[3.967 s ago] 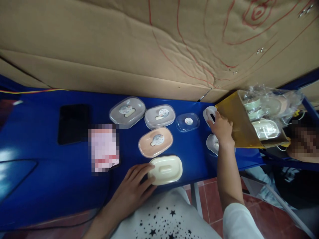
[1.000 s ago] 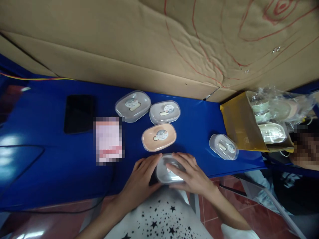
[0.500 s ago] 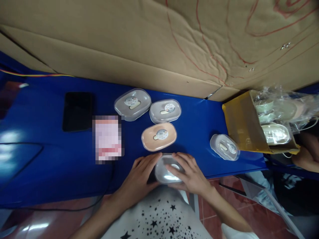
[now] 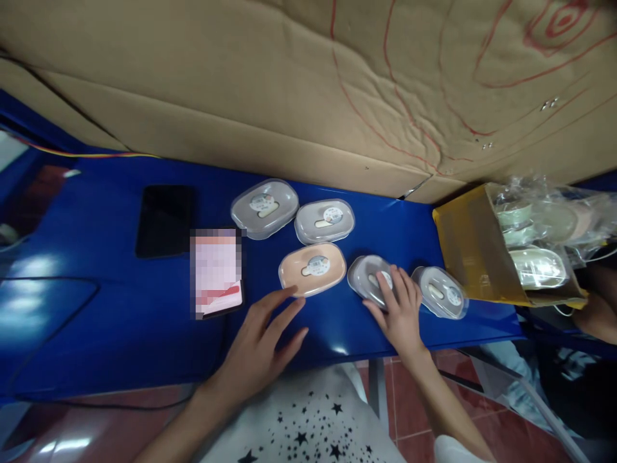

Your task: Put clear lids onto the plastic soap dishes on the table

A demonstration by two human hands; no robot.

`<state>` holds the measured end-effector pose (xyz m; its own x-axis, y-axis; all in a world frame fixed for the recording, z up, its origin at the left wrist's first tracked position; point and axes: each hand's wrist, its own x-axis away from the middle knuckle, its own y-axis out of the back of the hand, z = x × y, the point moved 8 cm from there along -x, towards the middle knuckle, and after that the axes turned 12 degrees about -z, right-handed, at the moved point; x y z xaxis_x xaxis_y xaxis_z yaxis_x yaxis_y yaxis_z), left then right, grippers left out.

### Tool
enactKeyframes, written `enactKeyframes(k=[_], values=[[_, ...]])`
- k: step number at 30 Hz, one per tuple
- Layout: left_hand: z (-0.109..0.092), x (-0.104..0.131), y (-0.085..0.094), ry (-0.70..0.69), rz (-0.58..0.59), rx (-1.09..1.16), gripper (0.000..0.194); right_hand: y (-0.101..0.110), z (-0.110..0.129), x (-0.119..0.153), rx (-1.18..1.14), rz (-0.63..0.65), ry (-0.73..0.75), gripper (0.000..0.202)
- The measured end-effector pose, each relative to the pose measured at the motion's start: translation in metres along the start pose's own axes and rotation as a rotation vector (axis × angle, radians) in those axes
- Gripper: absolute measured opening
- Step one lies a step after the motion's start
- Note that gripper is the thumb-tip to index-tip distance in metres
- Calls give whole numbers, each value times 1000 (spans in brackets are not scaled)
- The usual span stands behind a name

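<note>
My right hand (image 4: pixel 398 308) rests on a grey oval lunch box (image 4: pixel 369 273), its thumb along the near edge and its fingers over the lid, partly covering the round label. My left hand (image 4: pixel 265 334) is open, with fingers spread and nothing in them. Its fingertips are at the near edge of a peach lunch box (image 4: pixel 313 270), and I cannot tell whether they touch it. Behind the peach one lie two more grey lunch boxes, a left one (image 4: pixel 265 209) and a right one (image 4: pixel 325 222). Another grey lunch box (image 4: pixel 441 292) sits just right of my right hand.
A cardboard box (image 4: pixel 467 247) on the right holds pale boxes in clear plastic bags. A dark tablet-like object (image 4: pixel 164 222) and a blurred-out phone-like device (image 4: pixel 216 273) lie left on the blue table (image 4: pixel 120 321). Cardboard (image 4: pixel 241 103) lines the back. Another person's arm (image 4: pixel 598 315) shows far right.
The grey lunch box held between both hands at the table's front edge has moved right and back under my right hand. My left hand has let go and its fingers have spread.
</note>
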<state>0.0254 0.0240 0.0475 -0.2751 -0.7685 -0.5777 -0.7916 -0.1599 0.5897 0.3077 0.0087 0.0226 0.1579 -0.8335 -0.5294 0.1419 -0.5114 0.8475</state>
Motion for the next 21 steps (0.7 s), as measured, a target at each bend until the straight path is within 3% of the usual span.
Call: enactKeyframes(k=[7, 12, 14, 18, 21], values=[[0, -18, 6, -18, -18, -60, 70, -26, -21, -42, -67, 12, -21, 68], [11, -22, 2, 65, -32, -131, 80, -22, -28, -73, -22, -106, -136, 70], [21, -23, -4, 114, -20, -163, 83, -20, -12, -80, -166, -83, -112, 67], [37, -21, -18, 186, 38, -134, 85, -25, 47, -76, -478, 208, 149, 72], [40, -15, -20, 192, 57, -83, 84, -19, 69, -68, -545, 286, 253, 63]])
